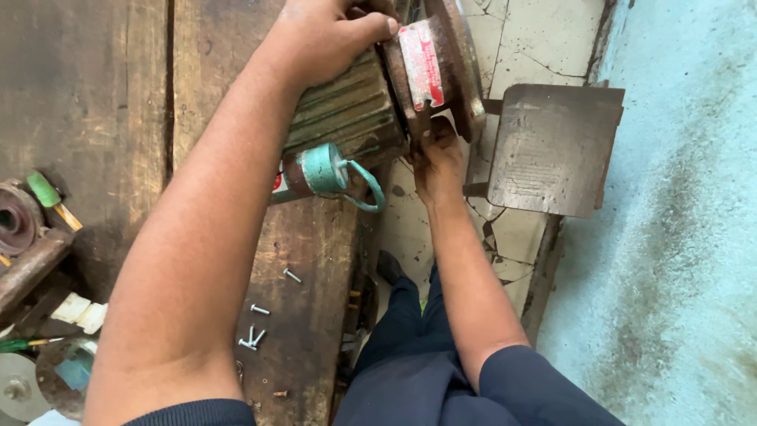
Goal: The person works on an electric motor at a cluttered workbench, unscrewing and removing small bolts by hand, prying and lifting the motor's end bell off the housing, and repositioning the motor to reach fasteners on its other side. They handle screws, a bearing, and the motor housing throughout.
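A dirty green electric motor (347,110) with cooling ribs lies on a worn wooden bench (118,118). Its rusty round end cover (441,67), bearing a red and white label, hangs past the bench edge. My left hand (327,35) rests on top of the motor, thumb against the cover. My right hand (438,162) grips the cover's lower rim from below. A teal capacitor cylinder (323,170) with a teal cable sits on the motor's side.
Several loose screws (256,323) lie on the bench near me. A green-handled tool (49,197), a rusty pulley (16,221) and metal parts sit at the left. A rusty metal plate (552,150) stands over the cracked floor.
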